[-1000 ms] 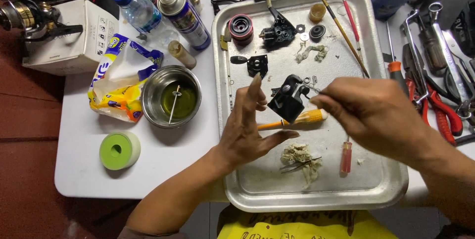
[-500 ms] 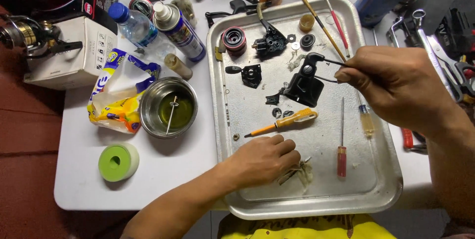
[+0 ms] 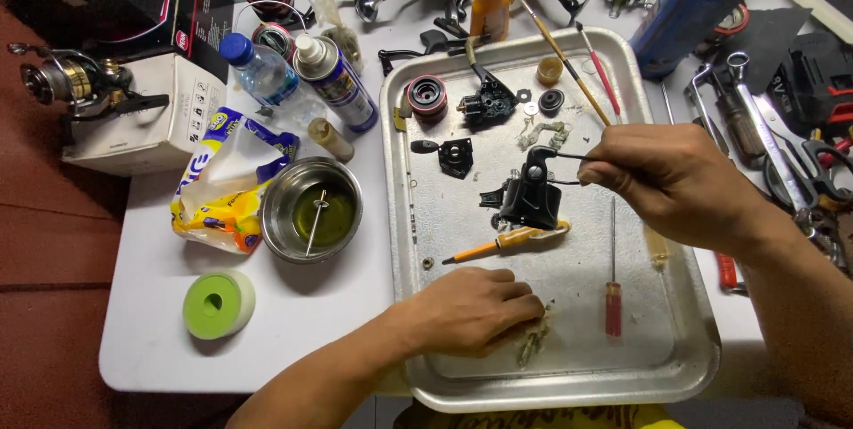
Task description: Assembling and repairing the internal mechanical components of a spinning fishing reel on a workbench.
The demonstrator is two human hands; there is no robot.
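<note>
The right hand [image 3: 675, 176] reaches in from the right, fingers pinched on a thin tool whose tip touches the black reel body [image 3: 531, 198] just left of them. The left hand [image 3: 471, 309] lies palm-down, fingers curled together on a greasy rag [image 3: 531, 340]. Two screwdrivers lie on the tray [image 3: 409, 242].

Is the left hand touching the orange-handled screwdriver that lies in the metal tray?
Apart. In the head view, bare tray shows between the left hand and the orange-handled screwdriver.

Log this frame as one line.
left hand: on greasy rag, metal tray | right hand: holds black reel body by thin stem, above orange-handled screwdriver
</note>
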